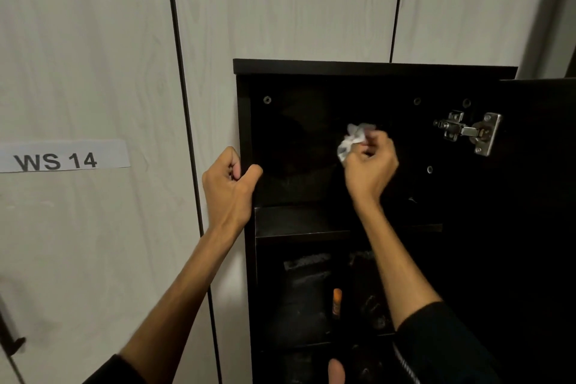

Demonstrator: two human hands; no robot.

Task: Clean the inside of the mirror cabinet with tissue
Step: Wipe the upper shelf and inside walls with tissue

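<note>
My right hand (369, 162) has its grip clamped on a crumpled white tissue (352, 140), fingers curled round it, holding it up in the top compartment of the dark mirror cabinet (374, 67), at or just off the back panel; I cannot tell whether it touches. My left hand (229, 179) has its grip together on the cabinet's left side wall, thumb on the front edge and fingers wrapped round the outside.

Out from there, a metal hinge (470, 132) sits to the right of the tissue, on the edge where the open door (536, 196) hangs. Under my wrist runs a shelf (299, 221), and in the compartment below stands a small orange item (337, 302) among dark things too dim to name. The pale wall panels (280, 9) to the left carry a paper label (62, 156) reading WS 14.

My worries, as I judge them: a wide sweep to the right could snag the tissue on the hinge and tear it, leaving scraps on the panel. The wad is small, so bare knuckles may smear what I wipe. Dropping my forearm while moving lower could knock over the orange item. The interior is so dark that I may miss patches altogether.
</note>
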